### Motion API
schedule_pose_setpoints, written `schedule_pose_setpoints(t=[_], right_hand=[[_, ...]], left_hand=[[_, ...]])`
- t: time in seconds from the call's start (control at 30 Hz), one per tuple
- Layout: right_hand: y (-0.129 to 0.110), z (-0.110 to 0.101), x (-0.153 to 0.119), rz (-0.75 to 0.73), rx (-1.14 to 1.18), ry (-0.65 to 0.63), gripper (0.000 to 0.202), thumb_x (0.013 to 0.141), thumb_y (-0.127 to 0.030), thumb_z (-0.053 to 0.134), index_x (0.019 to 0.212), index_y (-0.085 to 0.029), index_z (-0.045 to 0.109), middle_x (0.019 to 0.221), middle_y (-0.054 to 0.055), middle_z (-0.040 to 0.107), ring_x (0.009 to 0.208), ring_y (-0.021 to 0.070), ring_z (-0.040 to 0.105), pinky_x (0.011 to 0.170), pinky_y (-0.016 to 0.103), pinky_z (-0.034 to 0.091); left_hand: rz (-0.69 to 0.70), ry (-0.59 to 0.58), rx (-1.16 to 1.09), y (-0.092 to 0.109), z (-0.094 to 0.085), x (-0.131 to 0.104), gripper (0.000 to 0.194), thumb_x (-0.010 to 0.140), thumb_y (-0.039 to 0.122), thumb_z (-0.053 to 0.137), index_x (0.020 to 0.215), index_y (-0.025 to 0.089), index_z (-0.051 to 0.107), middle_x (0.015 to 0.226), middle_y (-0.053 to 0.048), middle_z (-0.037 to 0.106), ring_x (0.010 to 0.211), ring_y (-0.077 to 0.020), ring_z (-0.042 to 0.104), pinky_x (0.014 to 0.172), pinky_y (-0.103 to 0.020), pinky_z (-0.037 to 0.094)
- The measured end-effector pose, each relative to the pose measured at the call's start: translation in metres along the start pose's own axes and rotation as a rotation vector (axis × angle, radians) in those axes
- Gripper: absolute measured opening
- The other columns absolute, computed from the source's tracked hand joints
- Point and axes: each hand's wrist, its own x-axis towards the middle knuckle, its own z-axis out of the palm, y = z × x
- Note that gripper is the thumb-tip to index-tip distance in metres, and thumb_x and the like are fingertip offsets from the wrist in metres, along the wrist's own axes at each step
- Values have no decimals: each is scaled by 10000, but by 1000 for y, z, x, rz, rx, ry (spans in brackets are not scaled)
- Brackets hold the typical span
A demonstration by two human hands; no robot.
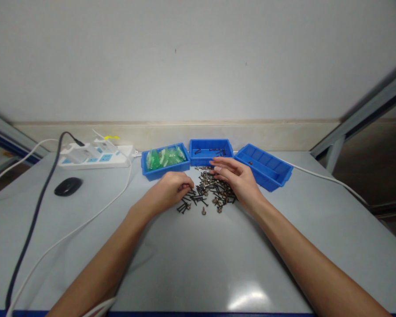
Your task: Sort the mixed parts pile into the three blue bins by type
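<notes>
A loose pile of screws, some long and black, others short and brass-coloured, lies on the grey table. At its left edge my left hand is closed in a pinch, with a dark screw at the fingertips, partly hidden. My right hand reaches over the pile's right side with fingers stretched out and slightly apart, seemingly holding nothing. Just behind it stands the middle blue bin, with a few black screws inside. The right blue bin is turned at an angle and holds one small brass-coloured piece.
Green-and-clear plastic packets fill the left blue bin. Farther left are a white power strip with plugs and a black mouse. A dark cable and white cables cross the table's left side. A wall stands behind.
</notes>
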Motion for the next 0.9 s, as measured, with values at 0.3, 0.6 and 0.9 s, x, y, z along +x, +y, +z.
schedule_pose_setpoints(t=[0.3,0.6,0.9], right_hand=[[1,-2,0,6,6,-9,288,720,-316,789,984,-212,738,1046,77,761,838,187,717,813,347,544],[-3,-1,-3,6,-60,-49,275,733,-359,780,963,-214,744,972,72,769,796,187,714,800,358,551],[-1,-2,-6,23,-178,-210,235,726,-291,787,935,-196,739,844,47,760,758,175,712,772,333,564]], left_hand=[[4,94,-37,7,-5,1,140,850,99,577,887,147,703,778,-33,686,698,-127,611,672,-247,474],[-130,288,-275,19,-7,6,157,842,159,618,906,155,762,927,-81,713,838,-151,680,757,-262,590],[-411,392,-796,21,2,10,201,705,273,811,840,134,758,918,-72,748,863,-186,733,871,-329,619]])
